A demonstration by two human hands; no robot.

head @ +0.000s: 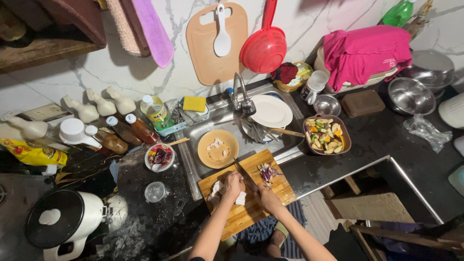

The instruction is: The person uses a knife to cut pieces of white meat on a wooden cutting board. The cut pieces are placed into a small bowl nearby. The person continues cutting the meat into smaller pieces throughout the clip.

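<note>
My left hand (233, 184) presses down on white chunks (240, 197) on the wooden cutting board (241, 215), fingers curled together over them; some pieces poke out just beside my fingertips. My right hand (267, 197) is closed around a knife (241, 173), its blade angled toward the sink. Purple scraps (267, 172) lie just beyond. Farther off sit an orange plate (218, 148) and a bowl of cut vegetables (326, 135).
</note>
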